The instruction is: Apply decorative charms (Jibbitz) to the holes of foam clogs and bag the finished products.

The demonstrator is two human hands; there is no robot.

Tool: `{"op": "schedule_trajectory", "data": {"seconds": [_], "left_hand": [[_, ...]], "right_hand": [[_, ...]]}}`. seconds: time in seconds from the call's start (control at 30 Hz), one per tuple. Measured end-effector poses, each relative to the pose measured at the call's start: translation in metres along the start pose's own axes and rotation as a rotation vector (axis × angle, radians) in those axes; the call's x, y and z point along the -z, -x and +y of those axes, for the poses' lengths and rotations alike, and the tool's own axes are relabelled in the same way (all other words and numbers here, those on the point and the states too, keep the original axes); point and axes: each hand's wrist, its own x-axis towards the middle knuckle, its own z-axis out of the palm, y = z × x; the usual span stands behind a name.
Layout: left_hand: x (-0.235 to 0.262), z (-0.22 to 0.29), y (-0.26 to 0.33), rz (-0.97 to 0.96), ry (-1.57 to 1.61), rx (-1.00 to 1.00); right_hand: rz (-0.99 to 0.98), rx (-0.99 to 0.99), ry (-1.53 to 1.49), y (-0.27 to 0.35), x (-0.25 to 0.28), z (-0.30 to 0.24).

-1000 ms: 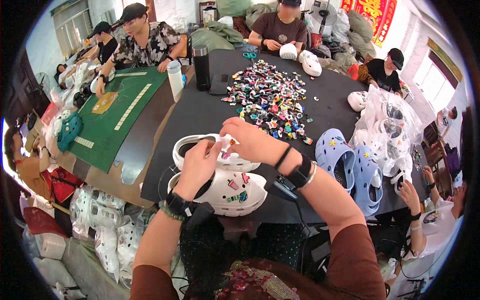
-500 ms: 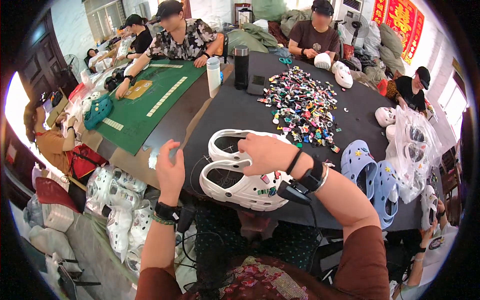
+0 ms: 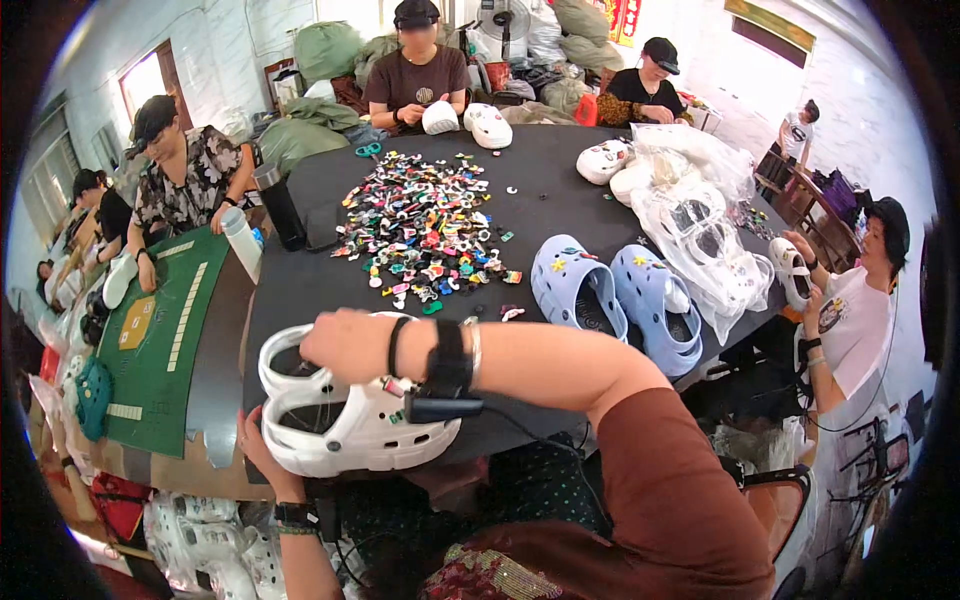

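Both hands are clamping the pair of white clogs [image 3: 350, 410] at the near edge of the black counter [image 3: 560, 200]. Right hand [image 3: 345, 345] is gripping from the top, left hand [image 3: 262, 455] is cupping the underside. The clogs' long axis is running left-right, toes to the right. Charm pile [image 3: 425, 230] is lying straight ahead, nearer the right hand.

A workshop: people round a black table [image 3: 560, 190] fit charms [image 3: 425, 235] to clogs [image 3: 620, 300].
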Motion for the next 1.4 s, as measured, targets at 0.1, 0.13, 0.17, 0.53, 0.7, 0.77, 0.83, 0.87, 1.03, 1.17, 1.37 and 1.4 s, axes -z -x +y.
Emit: {"op": "schedule_trajectory", "data": {"seconds": [0.1, 0.13, 0.17, 0.53, 0.7, 0.77, 0.83, 0.87, 1.03, 1.17, 1.37, 1.4], "left_hand": [[-0.014, 0.008, 0.002, -0.072, 0.064, -0.086], [-0.015, -0.003, 0.008, -0.036, -0.198, -0.184], [-0.017, 0.005, 0.009, -0.047, -0.202, -0.162], [-0.01, 0.034, 0.012, -0.054, -0.249, -0.055], [-0.003, 0.039, 0.012, -0.079, -0.266, -0.04], [-0.003, 0.04, 0.011, -0.083, -0.255, -0.041], [-0.004, 0.039, 0.011, -0.082, -0.239, -0.06], [-0.003, 0.037, 0.012, -0.089, -0.243, -0.063], [-0.007, 0.04, 0.011, -0.102, -0.236, -0.087], [-0.006, 0.034, 0.014, -0.086, -0.243, -0.133], [-0.011, 0.029, 0.015, -0.086, -0.286, -0.142], [-0.011, 0.026, 0.016, -0.091, -0.294, -0.147]], "right_hand": [[0.007, 0.024, -0.037, 0.011, 0.049, 0.034], [0.043, 0.04, -0.057, 0.011, 0.062, 0.045], [0.046, 0.009, -0.047, 0.015, 0.074, 0.063], [0.255, -0.417, 0.575, 0.065, 0.129, 0.297], [0.338, -0.8, 0.618, 0.075, 0.119, 0.357], [0.464, -0.82, 0.605, 0.081, 0.109, 0.385], [0.427, -0.768, 0.611, 0.094, 0.104, 0.394], [0.33, -0.78, 0.592, 0.092, 0.098, 0.392], [0.141, -0.632, 0.444, 0.118, 0.106, 0.324], [-0.075, -0.578, 0.335, 0.162, 0.142, 0.24], [-0.188, -0.825, 0.373, 0.279, 0.159, 0.155], [-0.216, -0.896, 0.423, 0.292, 0.154, 0.143]]}}
